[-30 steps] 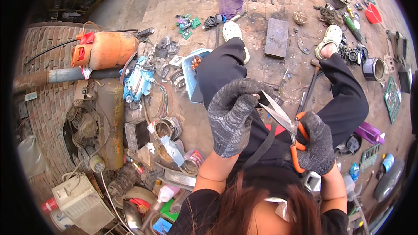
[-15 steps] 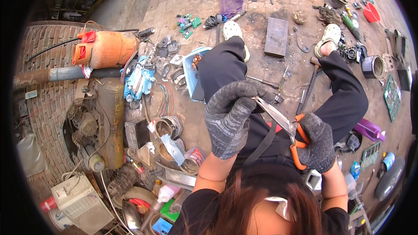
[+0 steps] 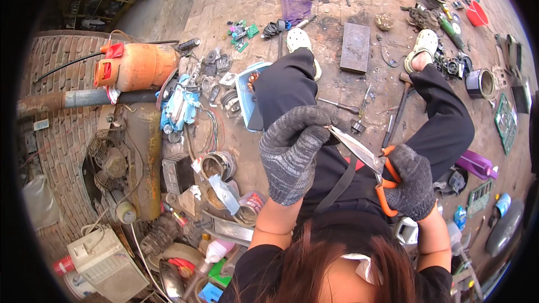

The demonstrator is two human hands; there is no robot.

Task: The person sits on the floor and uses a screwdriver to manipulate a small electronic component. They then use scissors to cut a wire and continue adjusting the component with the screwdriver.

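Note:
I hold orange-handled scissors (image 3: pixel 368 157) in my gloved right hand (image 3: pixel 409 182); their blades are close together and point up-left. My left hand (image 3: pixel 289 154), in a dark grey knit glove, is closed with thumb and fingers pinched at the blade tips, on something too small to make out. A dark grey strap (image 3: pixel 338 189) lies over my lap below the scissors. Just beyond my hands, screwdrivers (image 3: pixel 337 105) and a hammer (image 3: pixel 401 104) lie on the floor between my legs.
Around me are an orange gas cylinder (image 3: pixel 140 66), a blue bin (image 3: pixel 247 95), a metal block (image 3: pixel 353 47), cans (image 3: pixel 480 87), green circuit boards (image 3: pixel 502 123), a purple bottle (image 3: pixel 474 165), a red bowl (image 3: pixel 477 14) and a rusty compressor (image 3: pixel 147 157) among scattered parts.
Since a second ago the scissor blades have drawn together, with their tips up against my left fingers. My left hand has shifted slightly left; my right hand has moved slightly rightward.

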